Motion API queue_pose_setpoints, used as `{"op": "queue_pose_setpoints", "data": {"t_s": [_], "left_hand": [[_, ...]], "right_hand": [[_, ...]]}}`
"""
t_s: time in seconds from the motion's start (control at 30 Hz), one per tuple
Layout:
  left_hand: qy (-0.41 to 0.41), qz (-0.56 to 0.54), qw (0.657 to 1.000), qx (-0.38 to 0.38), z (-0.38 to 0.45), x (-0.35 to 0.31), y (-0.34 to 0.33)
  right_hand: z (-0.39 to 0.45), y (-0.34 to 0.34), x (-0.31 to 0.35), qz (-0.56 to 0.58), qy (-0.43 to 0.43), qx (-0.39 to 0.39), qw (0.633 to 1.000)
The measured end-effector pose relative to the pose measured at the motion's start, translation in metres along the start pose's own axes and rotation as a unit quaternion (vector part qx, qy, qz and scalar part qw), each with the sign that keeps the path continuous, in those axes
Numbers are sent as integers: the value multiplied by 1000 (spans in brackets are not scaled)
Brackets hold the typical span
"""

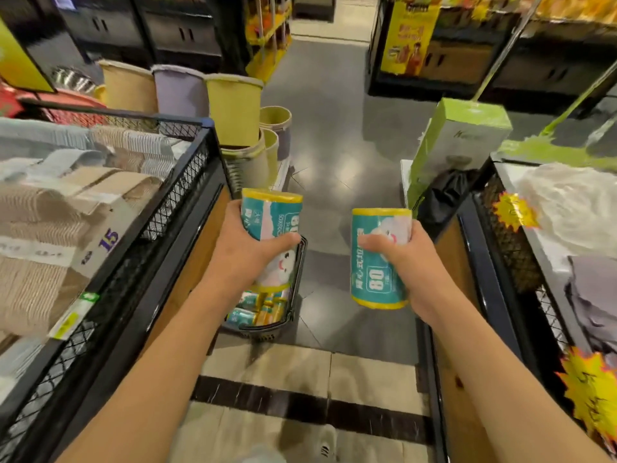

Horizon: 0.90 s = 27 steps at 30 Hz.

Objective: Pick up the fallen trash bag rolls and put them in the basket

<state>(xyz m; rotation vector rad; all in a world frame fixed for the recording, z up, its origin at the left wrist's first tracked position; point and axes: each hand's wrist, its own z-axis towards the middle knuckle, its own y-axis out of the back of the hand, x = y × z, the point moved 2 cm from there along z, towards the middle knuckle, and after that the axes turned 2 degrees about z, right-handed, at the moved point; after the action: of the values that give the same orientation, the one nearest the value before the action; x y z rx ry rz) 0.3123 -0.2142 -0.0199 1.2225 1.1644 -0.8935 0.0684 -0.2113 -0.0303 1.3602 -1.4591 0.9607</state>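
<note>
A teal roll [379, 259] with yellow ends and an "80" label is gripped upright in the right hand [405, 265], fingers wrapped round it, while a matching roll [272, 228] is clutched in the left hand [247, 248] right above the black basket [297, 289], where more rolls are already piled.

Basket [293, 315] — below left roll [272, 228]

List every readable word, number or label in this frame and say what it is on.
"80": roll in the right hand
"80", partly hidden: roll in the left hand
"15": tag on the towel bin
Chinese print on both rolls, yellow posters, starburst price tags: too blurred to read.
</note>
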Motion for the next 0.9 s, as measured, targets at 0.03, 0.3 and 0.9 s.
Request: {"op": "queue_pose_setpoints", "data": {"t_s": [0.03,0.3,0.9], "left_hand": [[6,-7,1000,-7,13,-2,-5],[32,-51,993,-105,111,5,0],[175,-126,897,-386,237,107,75]], "right_hand": [[16,1,5,-2,-2,4,1000],[151,-45,37,-34,-1,97,995],[379,-278,40,-236,-40,393,888]]}}
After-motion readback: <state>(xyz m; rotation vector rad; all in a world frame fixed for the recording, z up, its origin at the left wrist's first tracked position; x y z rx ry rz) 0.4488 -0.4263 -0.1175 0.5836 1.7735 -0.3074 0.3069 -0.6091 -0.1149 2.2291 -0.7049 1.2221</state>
